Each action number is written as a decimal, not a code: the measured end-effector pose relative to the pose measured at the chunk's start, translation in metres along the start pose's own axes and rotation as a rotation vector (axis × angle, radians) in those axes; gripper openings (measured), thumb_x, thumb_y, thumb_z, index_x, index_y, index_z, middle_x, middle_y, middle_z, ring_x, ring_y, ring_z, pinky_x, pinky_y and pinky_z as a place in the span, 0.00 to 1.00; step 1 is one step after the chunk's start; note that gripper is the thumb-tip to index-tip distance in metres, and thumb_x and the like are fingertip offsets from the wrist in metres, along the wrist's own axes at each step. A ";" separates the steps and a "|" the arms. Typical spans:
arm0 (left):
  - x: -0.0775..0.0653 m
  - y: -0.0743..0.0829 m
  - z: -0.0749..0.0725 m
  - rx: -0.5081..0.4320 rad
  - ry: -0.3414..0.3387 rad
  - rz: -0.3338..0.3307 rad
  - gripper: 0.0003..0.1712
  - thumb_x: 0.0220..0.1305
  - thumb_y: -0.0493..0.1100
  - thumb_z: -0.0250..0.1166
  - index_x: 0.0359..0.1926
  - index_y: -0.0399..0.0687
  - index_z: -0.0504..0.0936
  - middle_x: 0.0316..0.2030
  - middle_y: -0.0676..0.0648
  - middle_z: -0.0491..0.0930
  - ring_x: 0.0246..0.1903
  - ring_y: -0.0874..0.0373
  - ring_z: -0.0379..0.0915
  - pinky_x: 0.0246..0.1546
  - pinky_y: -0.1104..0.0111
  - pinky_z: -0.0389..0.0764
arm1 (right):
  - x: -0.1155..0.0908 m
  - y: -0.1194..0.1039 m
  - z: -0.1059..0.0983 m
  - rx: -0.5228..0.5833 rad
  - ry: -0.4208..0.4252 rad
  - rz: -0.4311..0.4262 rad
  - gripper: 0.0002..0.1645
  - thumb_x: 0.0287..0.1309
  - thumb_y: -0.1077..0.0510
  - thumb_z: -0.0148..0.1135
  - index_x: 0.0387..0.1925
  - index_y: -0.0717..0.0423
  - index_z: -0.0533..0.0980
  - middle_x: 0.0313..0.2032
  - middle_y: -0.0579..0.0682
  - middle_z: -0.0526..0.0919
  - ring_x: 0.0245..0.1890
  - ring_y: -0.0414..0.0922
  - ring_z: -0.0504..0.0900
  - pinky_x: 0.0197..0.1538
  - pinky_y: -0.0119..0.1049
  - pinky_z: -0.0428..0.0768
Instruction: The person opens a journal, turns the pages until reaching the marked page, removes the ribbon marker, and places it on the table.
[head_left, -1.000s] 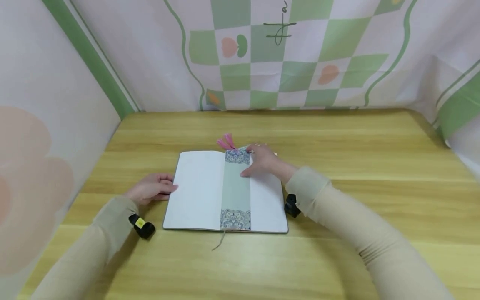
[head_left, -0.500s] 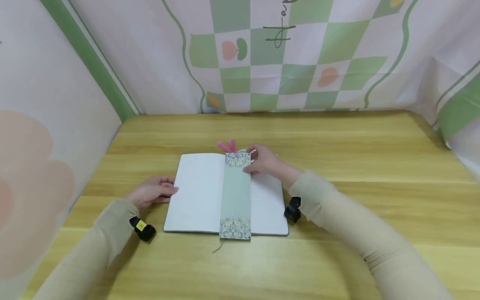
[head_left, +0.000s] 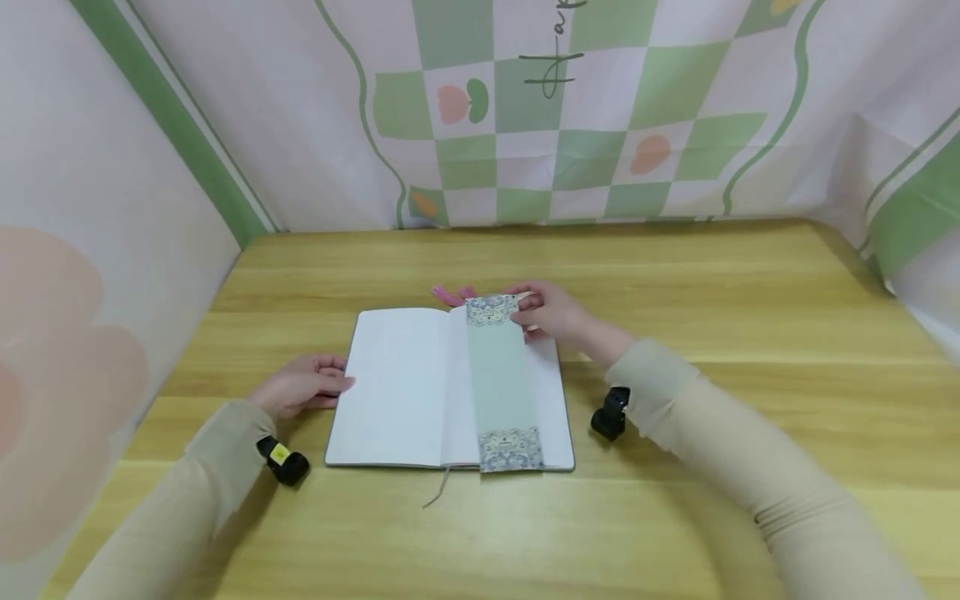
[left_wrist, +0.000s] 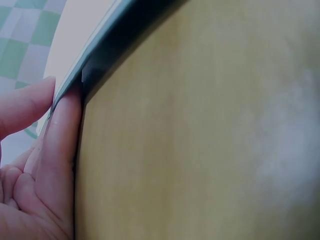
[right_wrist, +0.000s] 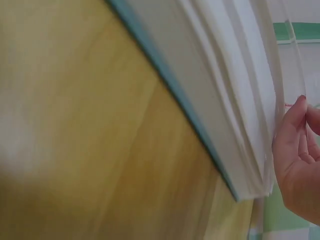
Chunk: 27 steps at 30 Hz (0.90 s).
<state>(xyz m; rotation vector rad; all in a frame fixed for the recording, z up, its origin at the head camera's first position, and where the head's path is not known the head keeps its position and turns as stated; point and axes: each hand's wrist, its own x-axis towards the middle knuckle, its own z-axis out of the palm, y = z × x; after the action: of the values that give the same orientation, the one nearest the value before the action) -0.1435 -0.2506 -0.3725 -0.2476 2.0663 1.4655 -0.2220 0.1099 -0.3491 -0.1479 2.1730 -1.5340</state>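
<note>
An open notebook point(head_left: 393, 387) with blank white pages lies on the wooden table. A pale green bookmark point(head_left: 504, 379) with ornate patterned ends slants over its right page, and a pink tassel point(head_left: 448, 296) shows at the bookmark's top. My right hand point(head_left: 558, 317) pinches the bookmark's upper right edge between thumb and fingers. In the right wrist view the bookmark point(right_wrist: 299, 65) appears as a thin strip edge-on, above the thick page block point(right_wrist: 215, 100). My left hand point(left_wrist: 47, 160) grips the notebook's left edge, thumb on the page side and a finger under the dark cover point(left_wrist: 107, 57).
A thin ribbon marker point(head_left: 437, 492) trails from the notebook's bottom onto the table point(head_left: 675, 283). Behind the table hangs a green-and-white checked cloth point(head_left: 525, 158), with a white cloth wall point(head_left: 165, 208) on the left. A black wrist camera point(head_left: 611, 414) sits on the right sleeve.
The right hand has taken hold of the bookmark and shifted it from beside the spine toward the right, with its lower end now tilted right. The left hand keeps its place.
</note>
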 end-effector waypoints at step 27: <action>0.004 0.000 0.002 0.019 0.029 -0.020 0.30 0.66 0.38 0.59 0.63 0.30 0.58 0.39 0.52 0.73 0.34 0.67 0.71 0.36 0.76 0.79 | -0.016 0.031 -0.142 -0.266 0.045 0.031 0.29 0.63 0.68 0.55 0.63 0.69 0.59 0.37 0.49 0.70 0.33 0.37 0.75 0.39 0.30 0.81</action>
<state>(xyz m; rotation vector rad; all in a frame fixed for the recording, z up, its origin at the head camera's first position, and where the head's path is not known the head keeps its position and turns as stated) -0.1458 -0.2480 -0.3755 -0.2829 2.0939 1.4372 -0.2646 0.2489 -0.3349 -0.1670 2.3961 -1.2371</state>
